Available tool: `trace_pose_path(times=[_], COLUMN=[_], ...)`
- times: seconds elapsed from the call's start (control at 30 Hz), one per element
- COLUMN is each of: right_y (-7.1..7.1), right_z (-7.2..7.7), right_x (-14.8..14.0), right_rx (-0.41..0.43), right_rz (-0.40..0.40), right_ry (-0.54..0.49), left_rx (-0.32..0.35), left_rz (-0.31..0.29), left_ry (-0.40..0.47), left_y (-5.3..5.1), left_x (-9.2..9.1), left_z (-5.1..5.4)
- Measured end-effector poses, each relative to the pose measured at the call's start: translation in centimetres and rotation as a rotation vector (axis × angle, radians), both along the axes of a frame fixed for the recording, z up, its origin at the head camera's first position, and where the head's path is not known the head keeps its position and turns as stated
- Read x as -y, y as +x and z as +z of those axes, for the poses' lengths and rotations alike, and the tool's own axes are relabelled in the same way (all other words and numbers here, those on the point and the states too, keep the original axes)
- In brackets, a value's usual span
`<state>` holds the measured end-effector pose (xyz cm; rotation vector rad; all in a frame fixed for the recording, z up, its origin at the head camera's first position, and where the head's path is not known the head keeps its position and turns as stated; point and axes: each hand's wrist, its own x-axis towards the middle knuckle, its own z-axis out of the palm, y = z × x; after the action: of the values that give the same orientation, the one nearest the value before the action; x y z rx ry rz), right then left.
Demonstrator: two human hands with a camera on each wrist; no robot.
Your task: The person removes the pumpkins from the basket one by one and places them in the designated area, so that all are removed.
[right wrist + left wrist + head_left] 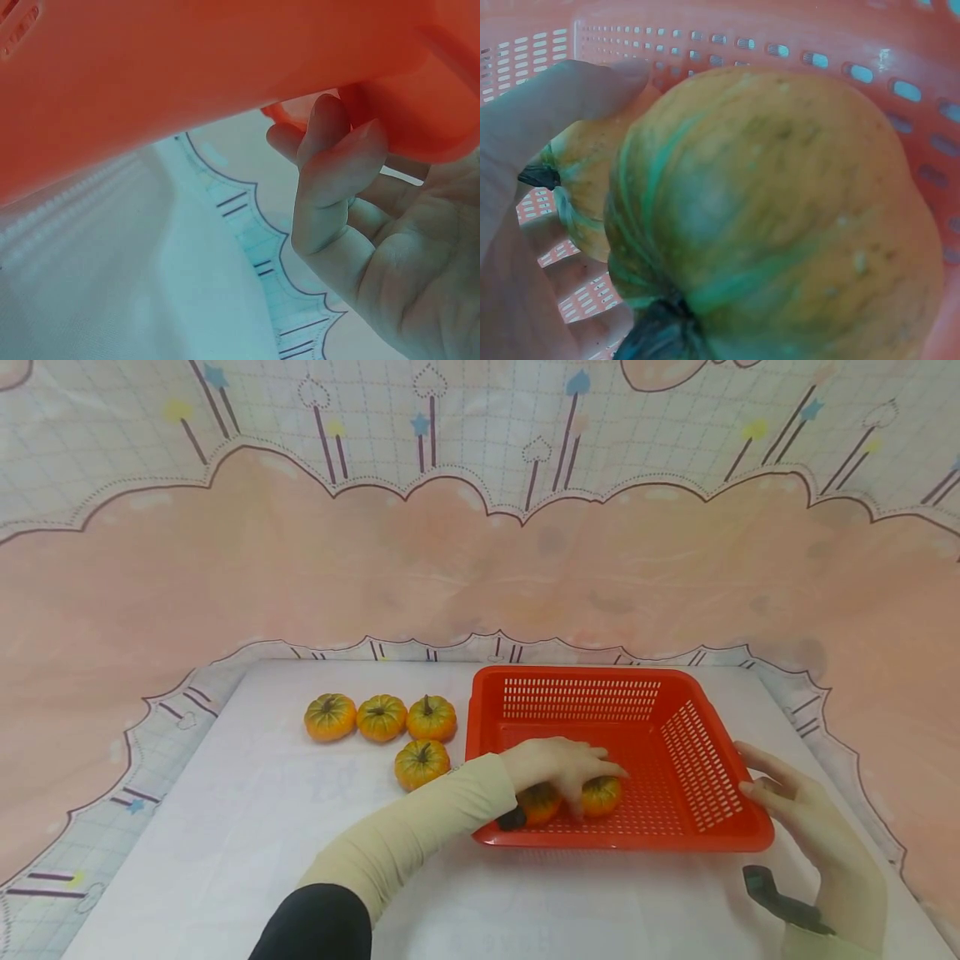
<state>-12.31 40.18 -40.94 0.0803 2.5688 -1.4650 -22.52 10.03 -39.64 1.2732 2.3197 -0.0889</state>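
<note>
Inside the red plastic basket (585, 841), my left hand (562, 764) reaches over a small orange-and-green pumpkin (600, 796). The left wrist view shows the thumb and fingers around that pumpkin (592, 187), which has a dark stem. Closer to the wrist lies a second pumpkin (542, 806), large in the left wrist view (780, 210) and partly covered by the arm in the head view. My right hand (802, 810) grips the basket's right rim, thumb and fingers on either side of it. In the right wrist view, curled fingers (337, 172) meet the rim's edge.
Left of the basket, three pumpkins (381, 718) form a row on the white table (247, 810). Another pumpkin (422, 764) sits in front of the row's right end, close to the left sleeve. A patterned cloth (450, 560) hangs behind the table.
</note>
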Motion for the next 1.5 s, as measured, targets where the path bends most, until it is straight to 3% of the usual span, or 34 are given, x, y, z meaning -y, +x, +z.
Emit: trace_pose_path(times=[0.63, 0.97, 1.13, 1.5], right_y=[0.2, 0.1, 0.1, 0.0], right_z=[0.1, -0.2, -0.1, 0.0], right_x=[-0.1, -0.1, -0.1, 0.0], right_rx=[-0.007, -0.026, -0.014, 0.013], right_rz=[0.005, 0.012, 0.003, 0.008], right_ry=[-0.010, -0.019, -0.014, 0.009], left_rx=[-0.102, -0.096, -0.124, -0.119], left_rz=[-0.086, -0.029, -0.010, 0.059], left_ry=[0.037, 0.057, 0.086, 0.146], left_y=[-0.3, 0.2, 0.5, 1.2], left_x=[-0.2, 0.3, 0.8, 2.4], left_z=[0.5, 1.4, 2.3, 4.2])
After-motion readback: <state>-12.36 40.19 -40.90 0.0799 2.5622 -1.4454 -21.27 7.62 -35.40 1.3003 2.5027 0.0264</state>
